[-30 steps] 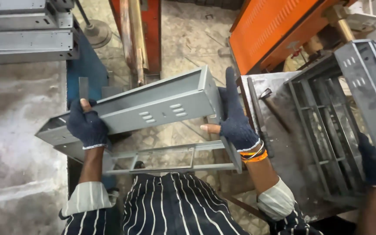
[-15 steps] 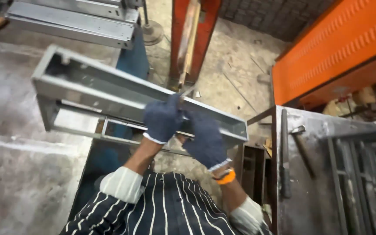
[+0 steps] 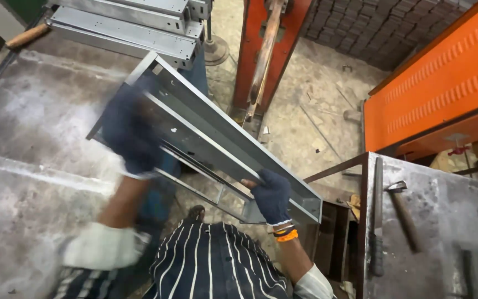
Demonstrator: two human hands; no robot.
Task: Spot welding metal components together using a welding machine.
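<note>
No packages, labels, signs or screens were seen anywhere in the view, near or far, left or right; only bare metalwork, tools and machinery were present.

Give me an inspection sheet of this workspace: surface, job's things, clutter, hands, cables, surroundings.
Surface: worn grey metal bench on the left; a second metal table on the right.
Job's things: long grey sheet-metal channel, open side up, held tilted above the gap between the two.
Clutter: hammer and a long flat tool on the right table; stacked channels at the bench's far end.
Hands: left hand, gloved and blurred, on the channel's far part; right hand, gloved, grips its near end.
Cables: nothing seen.
Surroundings: orange machine cover, red upright frame, dusty floor.
</note>
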